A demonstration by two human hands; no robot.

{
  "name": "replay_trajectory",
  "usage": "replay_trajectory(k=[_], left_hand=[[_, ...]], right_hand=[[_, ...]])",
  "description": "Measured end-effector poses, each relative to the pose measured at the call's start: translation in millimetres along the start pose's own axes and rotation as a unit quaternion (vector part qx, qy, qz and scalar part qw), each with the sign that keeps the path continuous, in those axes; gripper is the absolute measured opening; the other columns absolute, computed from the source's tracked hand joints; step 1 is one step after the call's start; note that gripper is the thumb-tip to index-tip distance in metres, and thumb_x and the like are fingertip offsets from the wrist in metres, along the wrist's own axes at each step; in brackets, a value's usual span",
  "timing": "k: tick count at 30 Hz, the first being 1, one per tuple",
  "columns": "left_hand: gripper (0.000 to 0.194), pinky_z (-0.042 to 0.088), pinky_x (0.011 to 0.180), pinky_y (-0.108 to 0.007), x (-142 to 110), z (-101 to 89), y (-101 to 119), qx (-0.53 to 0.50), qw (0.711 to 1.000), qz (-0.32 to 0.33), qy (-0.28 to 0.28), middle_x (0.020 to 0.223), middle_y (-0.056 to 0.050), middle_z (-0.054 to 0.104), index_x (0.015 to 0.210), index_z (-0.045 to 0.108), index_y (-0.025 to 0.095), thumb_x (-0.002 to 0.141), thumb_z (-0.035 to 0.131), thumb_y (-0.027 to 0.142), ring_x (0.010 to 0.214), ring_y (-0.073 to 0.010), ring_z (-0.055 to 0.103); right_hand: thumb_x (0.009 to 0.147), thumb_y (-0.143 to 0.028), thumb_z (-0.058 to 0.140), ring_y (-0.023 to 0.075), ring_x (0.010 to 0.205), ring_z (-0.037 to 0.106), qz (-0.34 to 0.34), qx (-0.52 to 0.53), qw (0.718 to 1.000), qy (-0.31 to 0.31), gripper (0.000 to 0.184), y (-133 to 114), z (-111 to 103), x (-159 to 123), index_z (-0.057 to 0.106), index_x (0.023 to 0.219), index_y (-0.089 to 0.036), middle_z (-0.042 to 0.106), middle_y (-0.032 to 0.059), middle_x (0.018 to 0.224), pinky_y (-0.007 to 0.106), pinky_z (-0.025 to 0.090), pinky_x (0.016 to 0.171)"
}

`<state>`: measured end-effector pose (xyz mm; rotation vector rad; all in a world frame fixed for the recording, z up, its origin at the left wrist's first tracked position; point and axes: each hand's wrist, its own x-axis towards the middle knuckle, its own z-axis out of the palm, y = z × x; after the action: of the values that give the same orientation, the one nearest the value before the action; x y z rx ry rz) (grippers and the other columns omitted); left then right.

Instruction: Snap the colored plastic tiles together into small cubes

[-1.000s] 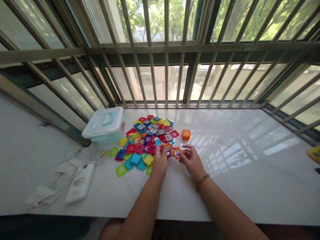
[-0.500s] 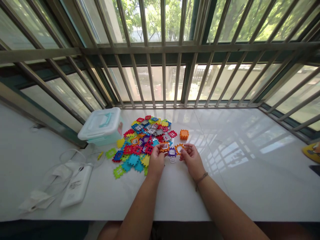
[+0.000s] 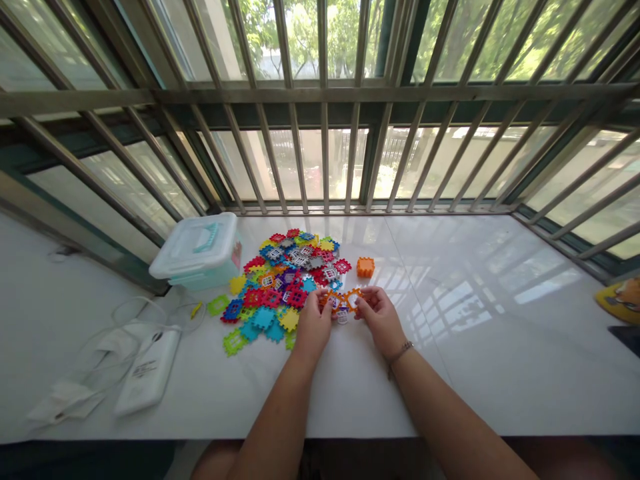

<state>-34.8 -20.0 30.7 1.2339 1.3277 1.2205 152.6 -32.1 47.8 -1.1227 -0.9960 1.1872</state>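
Frames (image 3: 349,302) in left hand (image 3: 315,320) and right hand (image 3: 384,318); both orange

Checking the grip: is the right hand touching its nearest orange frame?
Touching: the head view shows the right hand pinching the orange frame by its edge.

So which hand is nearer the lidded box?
Left. The left hand is right of the lidded box, beside the tile pile; the right hand is farther right.
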Motion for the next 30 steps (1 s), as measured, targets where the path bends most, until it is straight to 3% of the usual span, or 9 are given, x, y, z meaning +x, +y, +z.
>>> replay_trajectory(k=[3, 7, 13, 18, 24, 30], left_hand=[[0.033, 0.069, 0.074, -0.035, -3, 0.0, 6, 0.037, 0.999, 0.017, -0.015, 0.121, -0.013, 0.079, 0.129, 0.074, 0.021, 0.101, 0.076, 0.039, 0.089, -0.0232, 0.079], [0.037, 0.067, 0.089, -0.04, -3, 0.8, 8, 0.029, 0.999, 0.038, -0.014, 0.12, -0.011, 0.081, 0.132, 0.078, 0.022, 0.098, 0.077, 0.035, 0.099, -0.0254, 0.078], [0.045, 0.063, 0.103, -0.043, -5, 3.3, 14, -0.103, 0.992, -0.013, -0.076, 0.121, -0.013, 0.082, 0.132, 0.075, 0.018, 0.091, 0.083, 0.032, 0.113, -0.0275, 0.077], [0.05, 0.058, 0.112, -0.044, -9, 4.1, 26, -0.168, 0.981, -0.03, -0.09, 0.129, -0.013, 0.079, 0.13, 0.072, 0.018, 0.083, 0.087, 0.026, 0.122, -0.0268, 0.075], [0.053, 0.056, 0.114, -0.047, -12, 2.9, 31, -0.204, 0.971, -0.06, -0.112, 0.128, -0.015, 0.079, 0.13, 0.072, 0.018, 0.083, 0.091, 0.032, 0.124, -0.0287, 0.074], [0.056, 0.057, 0.114, -0.048, -15, 3.7, 34, -0.198, 0.968, -0.058, -0.142, 0.131, -0.016, 0.078, 0.133, 0.07, 0.018, 0.084, 0.094, 0.032, 0.126, -0.0293, 0.073]], right_hand=[[0.082, -0.061, 0.09, 0.0168, 0.073, 0.068, -0.004, -0.02, 1.0, -0.011, 0.051, -1, 1, -1, 0.065, 0.11, -0.026, 0.072, 0.0, 0.089, 0.032, 0.063, 0.065], [0.082, -0.062, 0.088, 0.0162, 0.069, 0.067, -0.008, -0.047, 0.999, -0.015, 0.051, -3, 3, -2, 0.064, 0.107, -0.026, 0.072, -0.0003, 0.088, 0.032, 0.061, 0.063], [0.085, -0.06, 0.085, 0.0174, 0.067, 0.066, -0.016, -0.083, 0.996, -0.019, 0.044, 0, 4, -4, 0.063, 0.103, -0.026, 0.07, -0.0004, 0.084, 0.032, 0.061, 0.063], [0.089, -0.06, 0.081, 0.0181, 0.068, 0.064, -0.024, -0.132, 0.991, -0.007, 0.041, 6, 3, -4, 0.063, 0.104, -0.027, 0.068, -0.0004, 0.084, 0.032, 0.058, 0.06], [0.092, -0.062, 0.078, 0.0183, 0.061, 0.062, -0.041, -0.243, 0.969, 0.033, 0.039, 3, 5, -6, 0.061, 0.097, -0.027, 0.066, -0.0027, 0.072, 0.031, 0.049, 0.058], [0.094, -0.065, 0.073, 0.0196, 0.061, 0.064, -0.043, -0.257, 0.965, 0.038, 0.04, 2, 6, -7, 0.062, 0.098, -0.027, 0.068, -0.0016, 0.071, 0.032, 0.048, 0.06]])
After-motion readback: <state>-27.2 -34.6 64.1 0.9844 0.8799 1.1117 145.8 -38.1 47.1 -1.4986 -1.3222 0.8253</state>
